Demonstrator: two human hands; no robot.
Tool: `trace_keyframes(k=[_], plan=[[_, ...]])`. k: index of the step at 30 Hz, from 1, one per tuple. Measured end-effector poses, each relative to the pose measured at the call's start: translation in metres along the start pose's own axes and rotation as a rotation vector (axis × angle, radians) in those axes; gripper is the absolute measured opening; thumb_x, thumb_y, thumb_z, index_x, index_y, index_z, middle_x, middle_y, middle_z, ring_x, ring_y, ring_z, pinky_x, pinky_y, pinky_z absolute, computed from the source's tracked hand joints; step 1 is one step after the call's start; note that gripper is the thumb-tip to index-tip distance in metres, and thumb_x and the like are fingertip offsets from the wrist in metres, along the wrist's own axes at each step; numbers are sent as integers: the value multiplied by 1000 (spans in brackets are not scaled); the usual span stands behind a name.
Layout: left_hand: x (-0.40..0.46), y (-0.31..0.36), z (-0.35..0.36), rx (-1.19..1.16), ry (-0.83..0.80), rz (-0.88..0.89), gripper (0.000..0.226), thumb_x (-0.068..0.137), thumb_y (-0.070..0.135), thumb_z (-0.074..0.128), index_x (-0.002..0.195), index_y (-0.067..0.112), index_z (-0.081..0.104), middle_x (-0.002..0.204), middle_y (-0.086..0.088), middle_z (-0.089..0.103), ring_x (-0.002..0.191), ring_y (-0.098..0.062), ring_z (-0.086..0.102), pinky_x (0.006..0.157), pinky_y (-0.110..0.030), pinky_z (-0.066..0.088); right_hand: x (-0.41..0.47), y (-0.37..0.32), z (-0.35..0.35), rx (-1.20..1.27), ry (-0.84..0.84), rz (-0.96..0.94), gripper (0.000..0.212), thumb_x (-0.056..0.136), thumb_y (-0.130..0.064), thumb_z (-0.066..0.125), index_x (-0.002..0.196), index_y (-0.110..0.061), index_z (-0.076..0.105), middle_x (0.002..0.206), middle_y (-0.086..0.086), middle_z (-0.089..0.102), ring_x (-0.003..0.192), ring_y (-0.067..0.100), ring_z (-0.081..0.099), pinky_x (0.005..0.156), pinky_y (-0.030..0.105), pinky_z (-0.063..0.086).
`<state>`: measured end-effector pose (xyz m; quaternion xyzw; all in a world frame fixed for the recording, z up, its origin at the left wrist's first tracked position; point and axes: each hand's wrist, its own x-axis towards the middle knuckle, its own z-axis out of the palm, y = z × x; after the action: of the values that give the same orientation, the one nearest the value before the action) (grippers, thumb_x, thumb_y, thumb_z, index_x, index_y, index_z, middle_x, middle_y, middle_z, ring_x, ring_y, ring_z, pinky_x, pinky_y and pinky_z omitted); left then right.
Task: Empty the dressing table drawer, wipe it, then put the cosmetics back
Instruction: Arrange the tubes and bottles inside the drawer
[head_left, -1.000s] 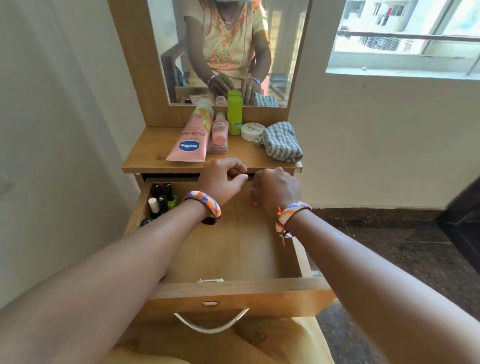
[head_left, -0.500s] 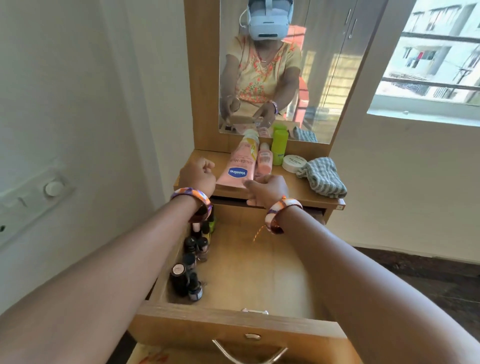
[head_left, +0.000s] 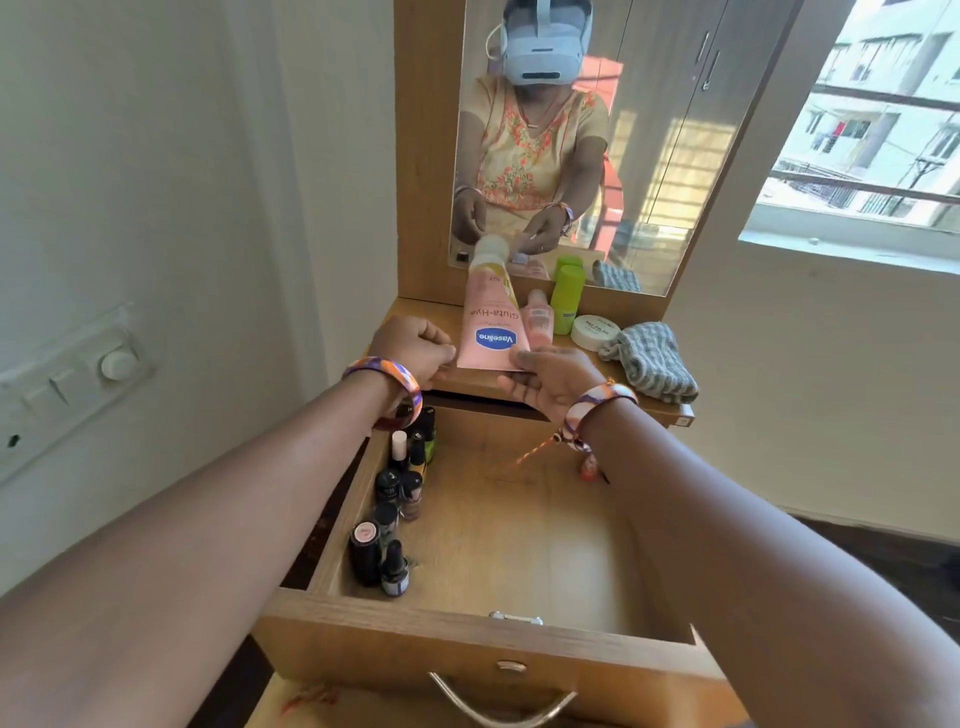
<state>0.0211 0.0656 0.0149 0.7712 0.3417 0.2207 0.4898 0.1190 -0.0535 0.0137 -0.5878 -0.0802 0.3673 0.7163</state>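
On dressing table top (head_left: 441, 384), your right hand (head_left: 556, 382) pinches bottom crimp of pink Vaseline tube (head_left: 491, 332), thumb on top, fingers beneath. Your left hand (head_left: 413, 345) curled in fist just beside tube's left edge; cannot tell whether it grips anything. Tube lies cap toward mirror (head_left: 649, 156). Beside it: small pink bottle (head_left: 537, 319), green bottle (head_left: 566, 299), white jar (head_left: 595, 331), grey cloth (head_left: 652, 361). Below, drawer (head_left: 483, 644) pulled out, nail polish bottles (head_left: 395, 514) lined along left wall.
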Motion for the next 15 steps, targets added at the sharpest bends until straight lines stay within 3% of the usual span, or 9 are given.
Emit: trace_keyframes(k=[1,2,5,9,11,12,15], plan=[[-2,-1,-4,53,27,39,8,82,9,65,89,11,62,95,-10,68,75,-19,66,63,-24,51,-6,-4,-5,-33,-43,7,29,92,1,51,121,5,48,84,11,60,69,17,59,46,20,55],[-4,-2,-6,150,57,90,24,79,10,68,102,10,61,103,-11,67,87,-22,64,73,-26,49,-13,-9,-12,-75,-91,13,29,93,-1,50,122,3,48,85,10,60,70,16,59,47,19,55],[-10,-3,-9,464,88,262,77,72,12,75,137,13,33,133,-14,48,118,-30,49,94,-37,45,-32,-26,-35,-248,-219,42,21,95,-5,46,115,-7,52,80,7,65,62,11,64,52,18,56],[-25,3,-1,804,123,458,113,63,17,81,146,19,4,150,-18,15,137,-37,19,105,-47,34,-48,-38,-67,-527,-266,112,21,96,-8,45,116,-11,53,89,6,64,78,14,61,57,19,56],[-33,7,5,946,103,506,117,65,20,79,147,24,-3,154,-14,3,139,-36,13,109,-49,26,-52,-39,-80,-635,-256,150,18,96,-9,46,111,-10,56,85,4,68,74,12,64,56,19,57],[-36,11,8,1002,74,536,112,66,20,76,147,26,-2,154,-12,5,139,-35,15,108,-49,25,-55,-40,-85,-682,-258,171,15,96,-8,46,106,-10,58,79,3,70,68,11,66,55,19,57],[-47,18,18,1125,-153,644,80,69,18,67,139,26,29,140,-6,39,127,-27,38,101,-41,37,-61,-33,-102,-812,-266,258,16,96,-7,46,97,-16,59,68,-2,71,56,6,66,54,20,56]])
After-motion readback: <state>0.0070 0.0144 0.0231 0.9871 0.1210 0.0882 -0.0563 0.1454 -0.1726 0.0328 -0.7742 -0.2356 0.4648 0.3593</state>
